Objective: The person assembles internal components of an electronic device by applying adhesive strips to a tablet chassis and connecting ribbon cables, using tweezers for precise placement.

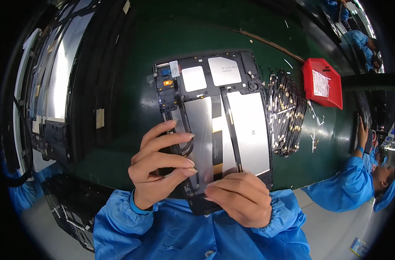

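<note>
A tablet-like device frame [200, 96], black with silvery metal plates, lies tilted in front of me on the green table. Thin black cables run down its length. My left hand [160, 162] is over its left side, thumb and forefinger pinched at the lower part of a thin black cable [185, 117]. That cable loops beside my fingers. My right hand [243, 197] rests at the frame's lower edge, its fingertips pressed together near the bottom of the metal plate. Whatever lies between those fingertips is too small or hidden to make out.
A bundle of black cables [286, 115] lies right of the frame. Beyond it stands a red bin [310, 82] with white strips; loose strips are scattered nearby. More device frames [65, 73] stand at the left. Co-workers in blue [349, 184] sit at the right.
</note>
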{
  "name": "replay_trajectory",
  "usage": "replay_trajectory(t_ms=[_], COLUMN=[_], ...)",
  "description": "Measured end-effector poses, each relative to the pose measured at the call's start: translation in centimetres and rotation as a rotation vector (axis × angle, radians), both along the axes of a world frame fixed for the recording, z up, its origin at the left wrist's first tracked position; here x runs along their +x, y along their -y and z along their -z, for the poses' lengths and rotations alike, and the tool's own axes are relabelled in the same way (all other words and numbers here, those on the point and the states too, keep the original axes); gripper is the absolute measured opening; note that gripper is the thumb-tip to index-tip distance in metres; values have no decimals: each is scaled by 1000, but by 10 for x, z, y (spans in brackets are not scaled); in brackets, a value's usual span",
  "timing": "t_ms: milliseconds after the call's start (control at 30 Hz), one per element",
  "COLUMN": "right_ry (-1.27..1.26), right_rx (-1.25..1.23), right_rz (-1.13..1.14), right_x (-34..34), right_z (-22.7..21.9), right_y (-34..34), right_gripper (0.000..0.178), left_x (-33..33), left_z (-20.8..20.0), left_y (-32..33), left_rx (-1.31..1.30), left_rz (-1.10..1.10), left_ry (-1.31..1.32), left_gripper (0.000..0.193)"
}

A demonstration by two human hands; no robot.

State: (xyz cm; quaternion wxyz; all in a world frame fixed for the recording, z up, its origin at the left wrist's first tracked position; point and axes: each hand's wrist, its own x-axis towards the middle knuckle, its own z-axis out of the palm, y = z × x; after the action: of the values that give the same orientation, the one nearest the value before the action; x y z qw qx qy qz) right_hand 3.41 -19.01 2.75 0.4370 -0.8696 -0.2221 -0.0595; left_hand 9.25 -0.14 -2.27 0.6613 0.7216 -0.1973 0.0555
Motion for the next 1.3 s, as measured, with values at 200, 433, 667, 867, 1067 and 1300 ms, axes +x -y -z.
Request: replay_trajectory(t_ms=[200,433,667,867,1067,1300], right_ry=[47,64,77,59,40,17], right_rx=[-186,-243,-255,-245,-266,-274], right_rz=[60,49,-14,-9,4,7], right_x=[-4,-4,-1,-5,-3,-3], right_z=[3,2,0,2,-3,-2], right_y=[-5,-7,-5,-5,-6,-6], right_gripper=[25,30,28,25,31,31], left_x=[1,1,8,26,26,26], left_z=[2,0,-10,-20,-23,-25], left_y=[0,0,-1,7,7,10], left_rx=[-1,16,59,408,458,481], left_rz=[13,-1,26,31,46,36], left_ry=[5,-5,18,141,89,86], left_gripper=[21,21,19,14,10,16])
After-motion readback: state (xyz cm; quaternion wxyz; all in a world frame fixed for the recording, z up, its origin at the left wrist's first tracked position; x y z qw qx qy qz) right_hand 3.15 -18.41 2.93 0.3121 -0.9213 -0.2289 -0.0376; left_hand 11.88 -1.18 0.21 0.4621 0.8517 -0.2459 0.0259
